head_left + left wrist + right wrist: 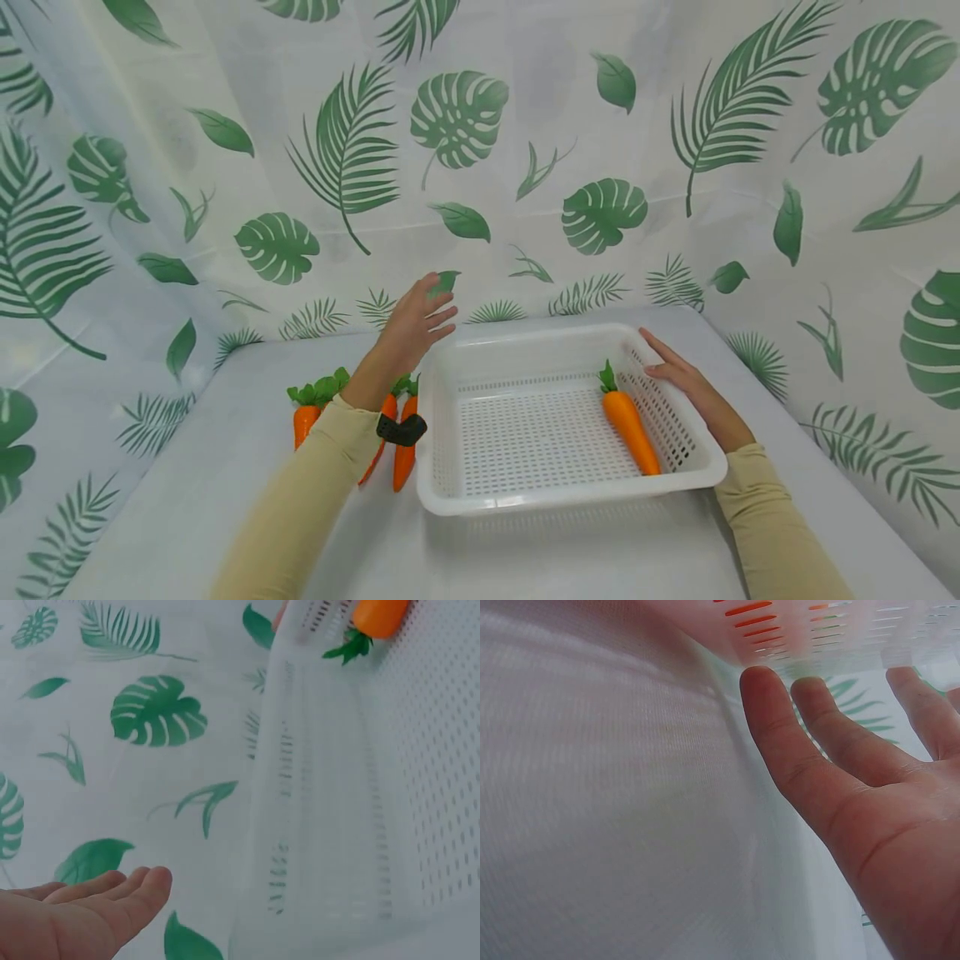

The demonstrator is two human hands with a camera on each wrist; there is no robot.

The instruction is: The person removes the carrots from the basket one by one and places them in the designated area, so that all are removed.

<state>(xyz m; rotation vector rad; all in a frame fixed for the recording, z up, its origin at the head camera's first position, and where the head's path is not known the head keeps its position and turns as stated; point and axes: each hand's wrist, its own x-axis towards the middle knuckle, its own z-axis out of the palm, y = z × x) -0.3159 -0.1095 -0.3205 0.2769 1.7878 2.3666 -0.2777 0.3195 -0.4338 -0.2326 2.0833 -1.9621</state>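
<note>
A white slotted plastic basket (517, 500) sits on the table, with an orange carrot (630, 429) with a green top lying along its right side. My left hand (416, 325) is raised near the basket's back left corner, its fingers spread and holding nothing. At the right side, my right hand (690, 387) grips the basket, its thumb over the rim. The right wrist view shows that hand's fingertips (761, 686) up against the slotted outer wall. Left of the basket lie several more carrots (405, 442), partly covered by my left forearm.
The table (180, 500) has a pale cloth. A white curtain (525, 125) printed with green leaves hangs behind it and along both sides. A small black device (402, 430) is strapped to my left wrist, overlapping the basket's left rim.
</note>
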